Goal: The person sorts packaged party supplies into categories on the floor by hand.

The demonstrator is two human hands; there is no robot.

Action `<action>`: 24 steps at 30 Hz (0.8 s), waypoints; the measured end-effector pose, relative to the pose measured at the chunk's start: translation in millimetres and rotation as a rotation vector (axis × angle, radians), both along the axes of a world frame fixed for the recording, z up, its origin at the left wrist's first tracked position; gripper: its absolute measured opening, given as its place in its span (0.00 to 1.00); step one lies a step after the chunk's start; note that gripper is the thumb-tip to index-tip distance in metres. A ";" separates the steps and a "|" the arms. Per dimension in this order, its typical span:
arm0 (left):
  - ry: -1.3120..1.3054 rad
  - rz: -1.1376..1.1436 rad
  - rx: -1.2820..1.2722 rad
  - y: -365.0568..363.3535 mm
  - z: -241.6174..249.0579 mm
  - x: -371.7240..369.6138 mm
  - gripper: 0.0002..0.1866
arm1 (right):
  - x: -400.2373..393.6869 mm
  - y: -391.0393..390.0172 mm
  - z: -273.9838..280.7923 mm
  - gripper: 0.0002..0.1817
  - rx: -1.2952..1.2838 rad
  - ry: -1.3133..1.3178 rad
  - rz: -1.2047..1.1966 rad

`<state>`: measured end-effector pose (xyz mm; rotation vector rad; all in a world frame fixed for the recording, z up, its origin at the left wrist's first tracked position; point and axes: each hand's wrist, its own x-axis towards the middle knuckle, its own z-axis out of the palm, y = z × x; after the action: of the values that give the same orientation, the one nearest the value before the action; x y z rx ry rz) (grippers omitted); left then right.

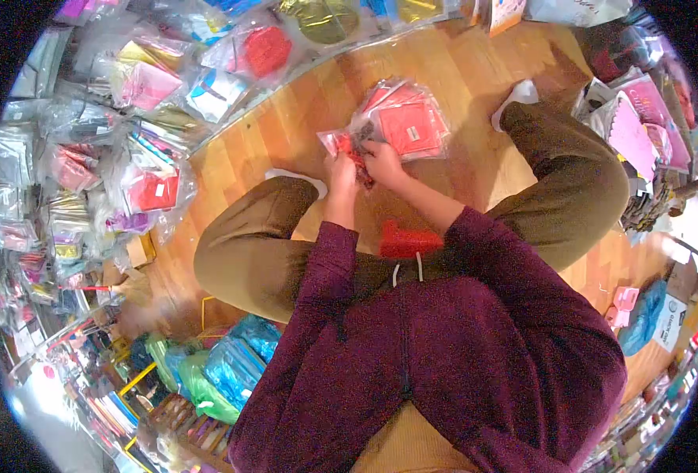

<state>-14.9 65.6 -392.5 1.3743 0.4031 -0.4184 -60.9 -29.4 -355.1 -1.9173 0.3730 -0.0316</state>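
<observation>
Both hands meet over the wooden floor between my bent legs. My left hand (344, 169) is closed round a clear plastic bag (330, 142) with something red in it. Right beside it, the fingers of my right hand (382, 162) are bent in and pinch the same bag; a dark, crumpled part shows between the hands, too blurred to name. Just beyond my right hand, a fanned stack of flat red packets (413, 126) in clear plastic lies on the floor. Closer to my body rests a red piece (405, 236), partly hidden by my lap.
Many plastic-bagged goods (148, 83) cover the left and far sides, among them a red packet (153, 189). Pink packages (636, 134) are piled at the right. Blue and green bags (227, 370) lie behind my left leg. A cardboard box (673, 315) stands at the lower right.
</observation>
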 end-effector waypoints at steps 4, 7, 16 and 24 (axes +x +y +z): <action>-0.043 0.044 -0.042 3.9 31.5 -5.8 0.12 | -9.2 16.5 16.1 0.14 0.062 -0.182 0.067; -0.117 0.067 -0.089 -2.0 41.5 -7.6 0.11 | -13.0 14.6 25.9 0.16 0.200 -0.190 0.067; 0.033 0.088 0.100 14.3 15.3 -7.7 0.10 | 19.6 5.1 -29.3 0.22 0.053 -0.029 0.313; 0.012 0.133 0.036 8.5 21.2 -7.5 0.10 | 36.8 -34.1 -56.8 0.16 -0.406 -0.336 0.124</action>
<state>-22.4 74.1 -371.3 1.3713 0.5110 -0.3114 -24.1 -63.5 -411.9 -2.2823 0.0173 -0.3670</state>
